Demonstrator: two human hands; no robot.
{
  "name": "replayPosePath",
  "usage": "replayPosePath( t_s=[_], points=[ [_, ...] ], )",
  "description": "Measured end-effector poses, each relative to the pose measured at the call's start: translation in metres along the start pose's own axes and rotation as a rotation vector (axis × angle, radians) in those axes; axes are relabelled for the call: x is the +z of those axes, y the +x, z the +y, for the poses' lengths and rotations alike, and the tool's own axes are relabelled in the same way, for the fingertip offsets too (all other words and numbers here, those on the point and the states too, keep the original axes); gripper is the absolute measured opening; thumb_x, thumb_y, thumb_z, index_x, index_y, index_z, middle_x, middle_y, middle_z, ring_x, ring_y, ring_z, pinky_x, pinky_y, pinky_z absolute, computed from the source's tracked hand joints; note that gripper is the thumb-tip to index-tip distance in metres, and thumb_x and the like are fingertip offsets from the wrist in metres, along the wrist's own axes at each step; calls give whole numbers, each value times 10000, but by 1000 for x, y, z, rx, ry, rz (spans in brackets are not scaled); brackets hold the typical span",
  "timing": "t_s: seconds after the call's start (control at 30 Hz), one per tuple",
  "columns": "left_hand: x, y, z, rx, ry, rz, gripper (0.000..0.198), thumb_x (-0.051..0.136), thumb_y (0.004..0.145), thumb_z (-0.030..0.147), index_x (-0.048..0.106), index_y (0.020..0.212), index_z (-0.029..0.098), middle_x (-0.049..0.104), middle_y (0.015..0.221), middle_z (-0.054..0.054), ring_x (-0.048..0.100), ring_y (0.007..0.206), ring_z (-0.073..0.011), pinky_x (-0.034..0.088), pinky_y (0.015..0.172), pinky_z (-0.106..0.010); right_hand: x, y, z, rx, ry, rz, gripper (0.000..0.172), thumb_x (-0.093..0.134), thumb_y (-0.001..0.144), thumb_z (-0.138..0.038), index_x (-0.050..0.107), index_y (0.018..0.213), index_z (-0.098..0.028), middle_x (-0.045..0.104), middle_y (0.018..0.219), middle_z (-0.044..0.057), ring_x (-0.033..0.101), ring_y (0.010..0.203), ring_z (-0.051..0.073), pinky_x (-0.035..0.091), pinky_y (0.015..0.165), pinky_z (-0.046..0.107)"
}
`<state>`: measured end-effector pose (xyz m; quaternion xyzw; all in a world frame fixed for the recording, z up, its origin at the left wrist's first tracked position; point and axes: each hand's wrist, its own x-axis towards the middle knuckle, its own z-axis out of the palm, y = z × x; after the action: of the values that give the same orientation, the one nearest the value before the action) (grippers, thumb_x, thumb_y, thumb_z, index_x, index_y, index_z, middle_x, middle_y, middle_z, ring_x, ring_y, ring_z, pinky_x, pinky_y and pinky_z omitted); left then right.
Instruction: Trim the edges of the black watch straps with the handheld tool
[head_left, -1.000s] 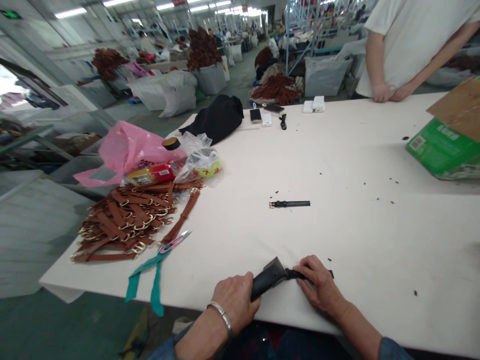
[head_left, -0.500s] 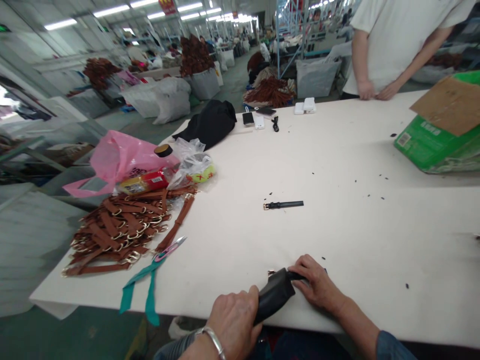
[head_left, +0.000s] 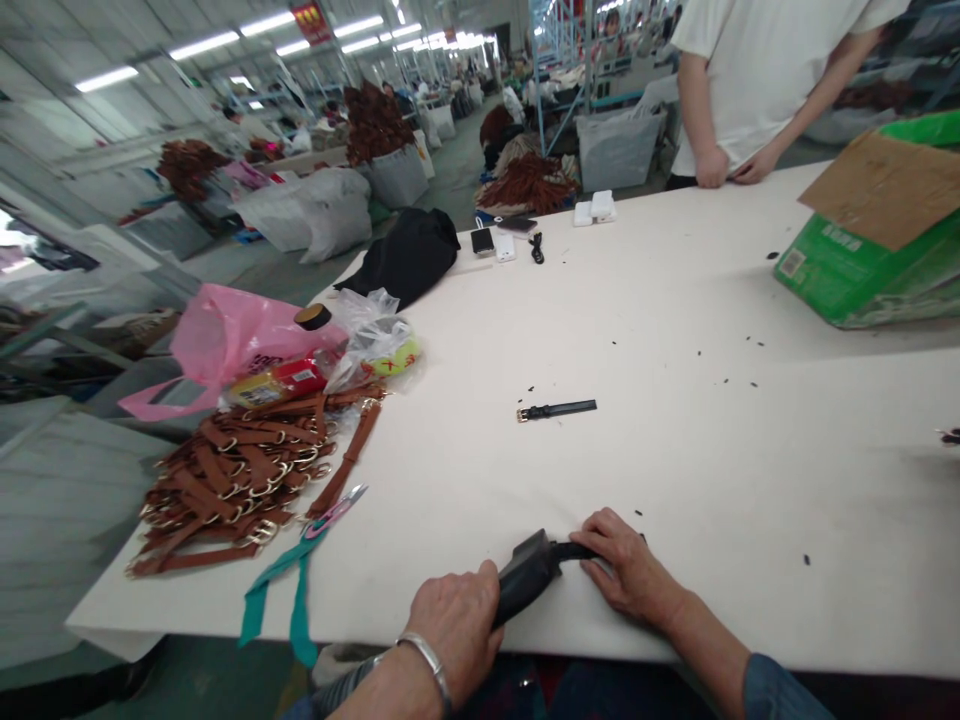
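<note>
My left hand (head_left: 456, 615), with a silver bangle at the wrist, is wrapped round the grip of a black hand-held tool (head_left: 527, 575). Its exact kind does not show. The tool's head is at the near end of a narrow black strap (head_left: 574, 551), touching or just over it. My right hand (head_left: 630, 565) pinches that strap just right of the tool, thumb and fingers closed, its far end largely hidden by the hand. Farther up the white table (head_left: 675, 470) lies another short black strap with a gold buckle (head_left: 556, 411).
Brown buckled straps (head_left: 240, 470) are heaped at the left beside scissors (head_left: 336, 510) tied with teal ribbon. Behind them are a pink bag (head_left: 225, 340) and a black cloth (head_left: 409, 255). A green carton (head_left: 862, 260) stands right; a person in white (head_left: 757, 90) stands across the table.
The tool and my left hand have shifted slightly left and up in view, and more strap shows between tool and right hand. The whole view has also shifted a little.
</note>
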<state>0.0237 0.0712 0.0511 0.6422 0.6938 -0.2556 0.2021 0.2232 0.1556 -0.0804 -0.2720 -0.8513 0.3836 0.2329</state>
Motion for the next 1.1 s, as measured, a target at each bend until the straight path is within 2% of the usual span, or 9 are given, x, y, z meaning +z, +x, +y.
replayPosePath(
  t_s=[0.17, 0.43, 0.57, 0.7, 0.83, 0.93, 1.1],
  points=[
    [-5, -4, 14, 0, -11, -23, 306, 461, 681, 193, 483, 985, 166, 628, 851, -102, 594, 806, -299, 457, 690, -436, 2, -1, 1, -12, -3, 20, 370, 503, 712, -99, 504, 1065, -208, 496, 903, 69, 444, 865, 204, 424, 748, 383],
    [-7, 5, 27, 8, -27, -15, 316, 485, 671, 196, 479, 986, 167, 632, 853, -100, 599, 800, -295, 463, 691, -437, 3, -1, 4, -27, 14, 26, 398, 509, 702, -88, 488, 1080, -213, 495, 903, 69, 440, 864, 204, 426, 747, 384],
    [-6, 6, 23, 20, -23, -17, 355, 484, 674, 221, 473, 1022, 152, 632, 884, -108, 587, 832, -304, 455, 712, -452, 4, -2, 4, -12, 8, 25, 428, 490, 694, -62, 476, 1095, -207, 488, 917, 71, 433, 873, 201, 426, 764, 384],
    [-2, 0, 14, -2, -1, -41, 425, 479, 681, 225, 441, 1098, 153, 625, 920, -106, 576, 857, -296, 443, 737, -452, 3, -2, 3, -14, 9, 29, 372, 485, 696, -59, 506, 1038, -203, 494, 900, 65, 438, 864, 196, 427, 752, 374],
    [-5, 5, 24, -10, -25, -38, 345, 479, 674, 202, 479, 1017, 162, 628, 882, -102, 589, 819, -292, 453, 703, -434, 5, -1, 6, -22, 9, 43, 381, 476, 704, -63, 498, 1058, -202, 496, 895, 71, 442, 857, 200, 433, 738, 378],
    [-4, 9, 28, -8, -52, -27, 356, 489, 676, 216, 476, 1027, 159, 626, 893, -103, 584, 837, -297, 448, 719, -440, 6, -1, 8, -25, 5, 41, 416, 477, 696, -54, 481, 1087, -197, 492, 906, 78, 438, 859, 205, 433, 743, 388],
    [6, 0, 12, -7, -37, -35, 451, 490, 690, 237, 426, 1129, 156, 619, 940, -105, 571, 864, -295, 437, 742, -451, 5, -2, 5, -32, -15, 38, 402, 474, 720, -63, 479, 1096, -204, 498, 912, 78, 438, 862, 203, 432, 742, 385]
  ],
)
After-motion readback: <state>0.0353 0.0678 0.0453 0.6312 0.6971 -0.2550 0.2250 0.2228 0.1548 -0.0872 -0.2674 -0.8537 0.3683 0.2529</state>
